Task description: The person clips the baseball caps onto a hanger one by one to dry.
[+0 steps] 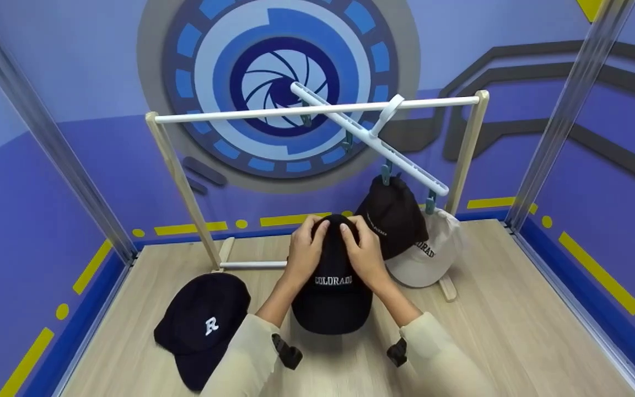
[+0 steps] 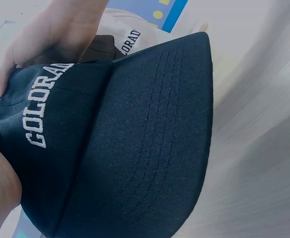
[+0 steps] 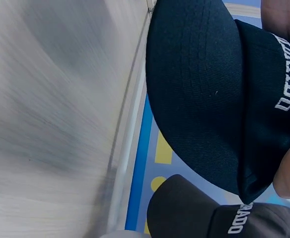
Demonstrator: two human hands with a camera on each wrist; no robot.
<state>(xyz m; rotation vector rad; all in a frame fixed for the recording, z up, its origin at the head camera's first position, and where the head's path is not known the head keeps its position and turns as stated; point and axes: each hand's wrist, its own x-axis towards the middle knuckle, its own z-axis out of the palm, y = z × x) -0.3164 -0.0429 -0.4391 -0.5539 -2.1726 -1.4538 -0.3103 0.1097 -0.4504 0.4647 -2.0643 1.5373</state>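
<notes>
A black baseball cap (image 1: 333, 309) with white COLORADO lettering is held up between both hands, its brim pointing down toward the person. The left hand (image 1: 305, 251) grips the crown's left side, thumb on the front. On the other side the right hand (image 1: 365, 253) grips the crown the same way. The cap's brim (image 2: 150, 134) fills much of the left wrist view. Just right of the hands, a dark brown cap (image 1: 392, 212) and a beige cap (image 1: 425, 264) hang by green clips (image 1: 386, 173) from a white hanger (image 1: 370, 138).
The hanger hooks over the white rail (image 1: 240, 114) of a wooden-post rack (image 1: 182, 187). Two more clips, with no cap, hang from its far half. A navy cap (image 1: 207, 325) with a white R lies on the wooden table (image 1: 516, 309) at left. Patterned walls (image 1: 102, 182) enclose the table.
</notes>
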